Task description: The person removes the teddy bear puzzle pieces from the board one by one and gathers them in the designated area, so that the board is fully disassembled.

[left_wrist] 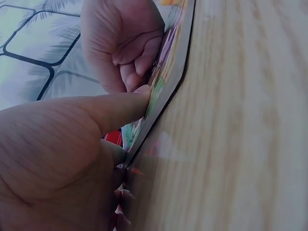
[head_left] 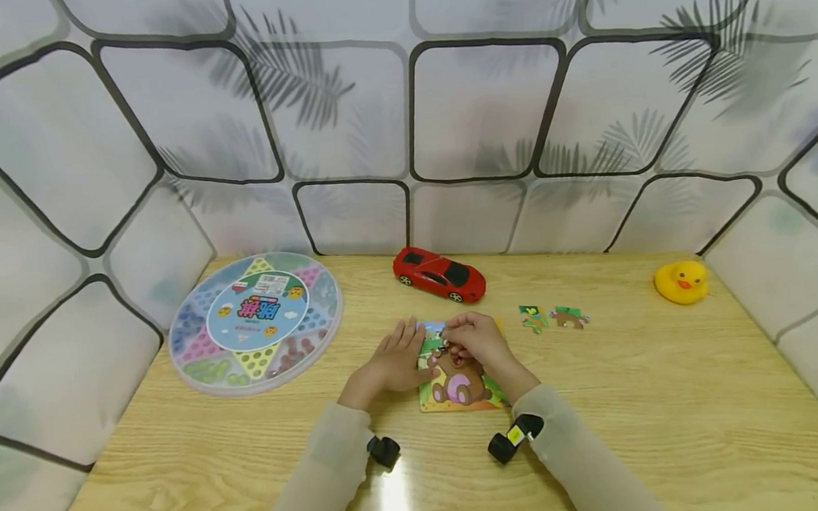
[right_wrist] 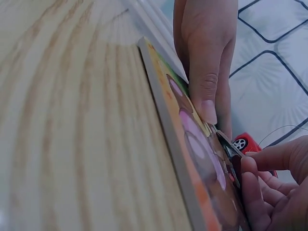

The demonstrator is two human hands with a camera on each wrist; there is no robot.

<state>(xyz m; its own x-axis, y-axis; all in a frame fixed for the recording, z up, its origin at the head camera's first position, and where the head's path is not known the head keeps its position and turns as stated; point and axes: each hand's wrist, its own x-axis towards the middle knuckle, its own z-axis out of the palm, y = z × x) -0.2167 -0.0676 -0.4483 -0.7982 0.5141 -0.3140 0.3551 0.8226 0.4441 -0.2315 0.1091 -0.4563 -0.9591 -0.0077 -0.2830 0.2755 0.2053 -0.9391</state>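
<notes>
A bear jigsaw puzzle (head_left: 463, 391) in a flat square board lies on the wooden table between both hands. My left hand (head_left: 396, 359) rests along the board's left side, fingers stretched out and thumb pressing on the picture. From the right, my right hand (head_left: 486, 346) reaches over the upper part of the bear. In the right wrist view, its thumb and finger pinch a thin puzzle piece (right_wrist: 230, 144), tilted up from the board near the left thumb. The fingers cover part of the picture.
Two loose puzzle pieces (head_left: 534, 320) lie right of the board. Behind it stands a red toy car (head_left: 440, 275). A round Chinese checkers set (head_left: 254, 323) is at the left, a yellow rubber duck (head_left: 681, 282) at the far right. Patterned walls (head_left: 484, 110) enclose the table.
</notes>
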